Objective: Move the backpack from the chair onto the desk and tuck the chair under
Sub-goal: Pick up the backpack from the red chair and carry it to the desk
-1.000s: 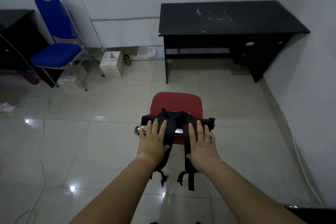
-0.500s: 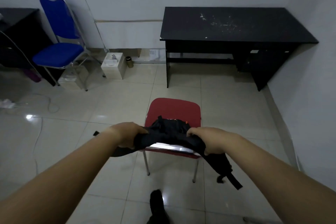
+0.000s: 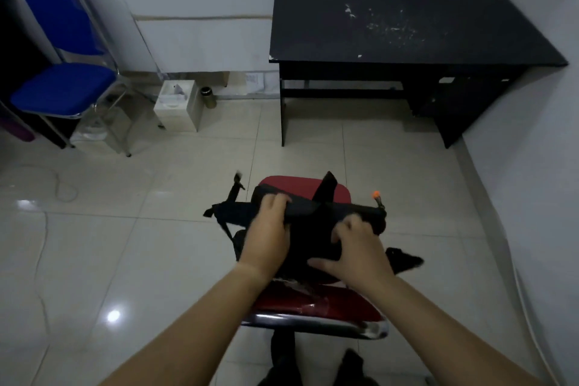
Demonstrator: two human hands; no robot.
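Observation:
A black backpack [image 3: 313, 226] is held just above the red chair [image 3: 313, 304], over its seat. My left hand [image 3: 266, 235] grips its upper left edge. My right hand [image 3: 360, 254] grasps its right side, fingers curled around the fabric. Loose straps stick out to the left and upward, and a small orange tag [image 3: 376, 194] shows at the bag's right corner. The chair's backrest with its chrome rail is nearest me. The black desk [image 3: 407, 28] stands against the far wall, its top bare apart from white scuff marks.
A blue chair [image 3: 62, 84] stands at the far left beside a dark cabinet. A white box [image 3: 177, 106] and a small can [image 3: 208, 95] sit by the wall. A thin cable [image 3: 44, 229] trails over the tiled floor at left. The wall runs along the right.
The backpack has come off the chair's backrest and been lifted forward over the seat. Both hands shifted their grip on it, and the view moved closer to the chair.

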